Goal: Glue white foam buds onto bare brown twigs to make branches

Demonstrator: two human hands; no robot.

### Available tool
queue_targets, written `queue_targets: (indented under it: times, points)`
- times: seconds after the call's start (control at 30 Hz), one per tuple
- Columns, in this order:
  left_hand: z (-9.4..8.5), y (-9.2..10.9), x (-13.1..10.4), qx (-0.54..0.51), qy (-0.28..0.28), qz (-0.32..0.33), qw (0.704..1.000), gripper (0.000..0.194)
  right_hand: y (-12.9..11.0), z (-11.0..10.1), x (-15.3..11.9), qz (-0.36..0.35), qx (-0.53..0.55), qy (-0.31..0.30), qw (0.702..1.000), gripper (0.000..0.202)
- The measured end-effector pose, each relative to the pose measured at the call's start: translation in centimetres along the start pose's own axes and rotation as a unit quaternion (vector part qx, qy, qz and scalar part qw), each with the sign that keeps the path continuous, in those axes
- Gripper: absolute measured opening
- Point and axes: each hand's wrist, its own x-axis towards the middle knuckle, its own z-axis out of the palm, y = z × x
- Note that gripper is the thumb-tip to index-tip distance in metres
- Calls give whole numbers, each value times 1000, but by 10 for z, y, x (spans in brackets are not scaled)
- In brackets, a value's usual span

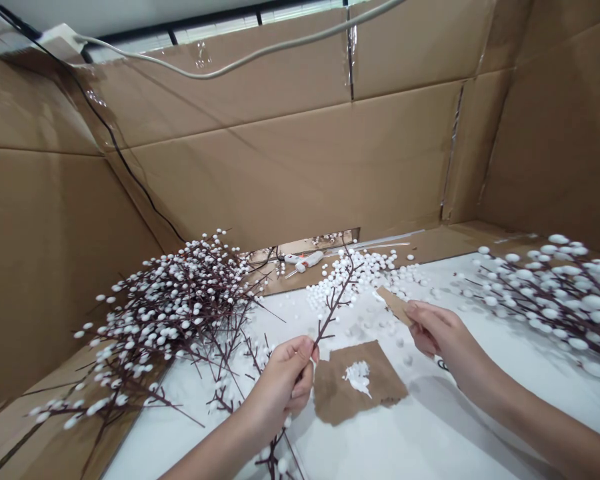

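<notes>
My left hand (290, 375) is closed around the lower stem of a bare brown artificial branch (336, 303), which points up and away over the white table. Pinched in my right hand (433, 330) is a small cardboard strip (395, 305) with some white paste at its far tip. The strip and the branch are apart. Between and below my hands lies a torn cardboard piece (333, 400) with a smear of white paste (357, 377) on it. Behind the branch spreads a heap of loose white foam balls (365, 268).
A big pile of branches with white berries (180, 300) covers the left side. More berried branches (555, 287) lie at right. A white glue gun (305, 260) rests near the back cardboard wall (290, 173). A pale cable (220, 72) hangs across the wall's top.
</notes>
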Motion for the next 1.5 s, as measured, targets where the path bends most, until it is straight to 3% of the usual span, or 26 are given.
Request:
queue_targets:
  times: [0.27,0.57,1.5]
  points:
    - [2,-6,-2,60,20,37,997,43,-4,4,-9,-36,33,-61,997,39]
    - [4,-10,-2,107,30,72,991,44,-7,7,-16,-24,37,-103,994,42]
    - [0,-7,-3,155,36,93,983,42,-5,5,-18,4,66,-112,991,33]
